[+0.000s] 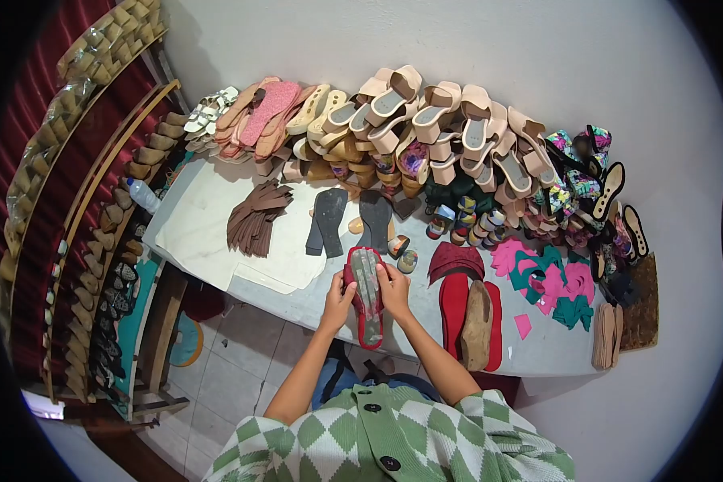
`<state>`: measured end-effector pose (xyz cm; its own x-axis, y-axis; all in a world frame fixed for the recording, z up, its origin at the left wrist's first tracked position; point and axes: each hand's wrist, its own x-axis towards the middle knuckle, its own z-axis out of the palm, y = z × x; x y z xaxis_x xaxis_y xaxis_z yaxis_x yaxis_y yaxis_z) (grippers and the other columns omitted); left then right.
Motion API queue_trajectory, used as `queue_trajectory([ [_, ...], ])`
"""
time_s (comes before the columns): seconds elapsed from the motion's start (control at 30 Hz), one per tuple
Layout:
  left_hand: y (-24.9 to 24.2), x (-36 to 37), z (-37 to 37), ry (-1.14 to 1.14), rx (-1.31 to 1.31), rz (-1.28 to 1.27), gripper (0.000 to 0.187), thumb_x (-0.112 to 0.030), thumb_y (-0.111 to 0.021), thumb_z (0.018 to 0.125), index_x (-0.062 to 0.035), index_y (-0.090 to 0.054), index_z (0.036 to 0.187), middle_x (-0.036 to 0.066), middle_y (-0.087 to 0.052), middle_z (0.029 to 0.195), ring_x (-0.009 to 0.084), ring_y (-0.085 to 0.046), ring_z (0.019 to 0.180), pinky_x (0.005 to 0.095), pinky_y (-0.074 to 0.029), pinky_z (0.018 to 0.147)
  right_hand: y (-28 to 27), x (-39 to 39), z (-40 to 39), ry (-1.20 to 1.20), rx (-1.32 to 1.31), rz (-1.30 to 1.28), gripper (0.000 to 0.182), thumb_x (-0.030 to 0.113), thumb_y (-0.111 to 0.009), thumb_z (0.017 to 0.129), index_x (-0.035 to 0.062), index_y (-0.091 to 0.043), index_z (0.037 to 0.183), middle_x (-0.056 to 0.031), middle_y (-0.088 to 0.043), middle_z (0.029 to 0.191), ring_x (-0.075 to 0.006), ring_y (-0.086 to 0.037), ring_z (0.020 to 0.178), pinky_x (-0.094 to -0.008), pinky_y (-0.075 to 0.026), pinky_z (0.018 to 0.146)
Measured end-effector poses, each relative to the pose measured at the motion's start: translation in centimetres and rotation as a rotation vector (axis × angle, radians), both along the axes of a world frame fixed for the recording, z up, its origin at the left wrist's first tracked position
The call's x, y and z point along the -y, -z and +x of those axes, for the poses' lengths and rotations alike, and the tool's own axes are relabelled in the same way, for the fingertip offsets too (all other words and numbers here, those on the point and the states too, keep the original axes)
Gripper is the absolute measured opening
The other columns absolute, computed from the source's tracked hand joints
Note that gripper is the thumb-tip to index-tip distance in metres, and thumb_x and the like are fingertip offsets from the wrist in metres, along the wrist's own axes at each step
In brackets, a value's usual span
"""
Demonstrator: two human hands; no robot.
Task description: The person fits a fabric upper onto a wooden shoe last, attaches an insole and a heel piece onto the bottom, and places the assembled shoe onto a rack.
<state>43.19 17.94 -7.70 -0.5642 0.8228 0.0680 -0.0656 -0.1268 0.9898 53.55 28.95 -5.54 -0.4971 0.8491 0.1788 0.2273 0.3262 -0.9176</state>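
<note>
Between my hands, over the table's front edge, is a red shoe piece with its grey, streaky underside facing up. My left hand grips its left edge, thumb on the grey face. My right hand grips the opposite edge; the fingers beneath are hidden. To the right lie red soles with a wooden shoe last on them, and a dark red upper just behind. Beyond my hands are dark grey soles and small jars or spools. Brown strips lie farther left.
Beige heeled sandals and pink soles are piled along the wall. Pink and green cutouts lie at the right. Racks of shoe lasts stand at the left, near a water bottle. White sheets cover the table's left part.
</note>
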Motion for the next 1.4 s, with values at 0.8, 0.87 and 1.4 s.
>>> queue_trajectory([
  [0.8,0.9,2.1,-15.4,0.079,0.273,-0.164,0.055,-0.019,-0.055,0.091,-0.0064,-0.031,0.139,0.004,-0.055,0.114,0.0096,-0.055,0.091,0.0226,-0.048,0.072,4.1,0.8,-14.8,-0.165,-0.145,-0.303,0.037,0.028,-0.040,0.097,-0.0038,-0.060,0.096,-0.0105,-0.057,0.083,-0.0177,-0.053,0.079,-0.0277,-0.042,0.075],
  [0.87,1.2,2.2,-18.0,0.046,0.271,-0.135,0.056,-0.019,-0.055,0.090,-0.0063,-0.031,0.139,0.004,-0.055,0.112,0.0091,-0.055,0.089,0.0214,-0.047,0.068,4.4,0.1,-16.8,-0.228,-0.189,-0.511,0.039,0.029,-0.039,0.097,-0.0038,-0.060,0.097,-0.0110,-0.057,0.085,-0.0173,-0.054,0.082,-0.0280,-0.042,0.077],
  [1.4,1.3,-1.8,-28.2,0.236,0.314,-0.273,0.055,-0.017,-0.054,0.090,-0.0092,-0.030,0.139,0.006,-0.053,0.117,0.0106,-0.055,0.095,0.0245,-0.050,0.070,8.4,-4.9,-17.6,0.408,0.536,0.197,0.050,0.015,-0.067,0.070,0.0026,-0.051,0.117,-0.0207,-0.048,0.109,-0.0372,-0.047,0.103,-0.0419,-0.039,0.091],
])
